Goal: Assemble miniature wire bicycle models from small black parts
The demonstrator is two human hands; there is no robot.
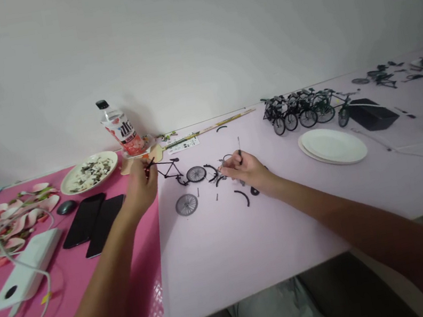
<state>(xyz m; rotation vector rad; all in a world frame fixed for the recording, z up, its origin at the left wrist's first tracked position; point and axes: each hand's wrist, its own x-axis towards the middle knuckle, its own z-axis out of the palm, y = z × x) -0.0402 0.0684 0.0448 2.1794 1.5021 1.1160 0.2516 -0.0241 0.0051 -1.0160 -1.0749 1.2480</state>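
Observation:
My left hand (pixel 143 186) pinches one end of a small black model bicycle frame (pixel 172 169), which points to the right over the pale table. My right hand (pixel 251 169) is closed around a slim screwdriver (pixel 239 144) whose shaft sticks up between the fingers. Its fingertips are just above a cluster of small dark bicycle parts, partly hidden by the hand; whether they also pinch a part I cannot tell. Between the hands lies a black-rimmed wheel (pixel 196 174), with a grey wheel (pixel 187 205) nearer me. A curved black mudguard (pixel 243 197) rests below my right hand.
Several assembled model bicycles (pixel 304 109) stand at back right, behind stacked white plates (pixel 333 145). On the pink surface at left are a bottle (pixel 123 130), a bowl (pixel 89 172), two dark phones (pixel 84 220) and a white power strip (pixel 29 267) with its cable.

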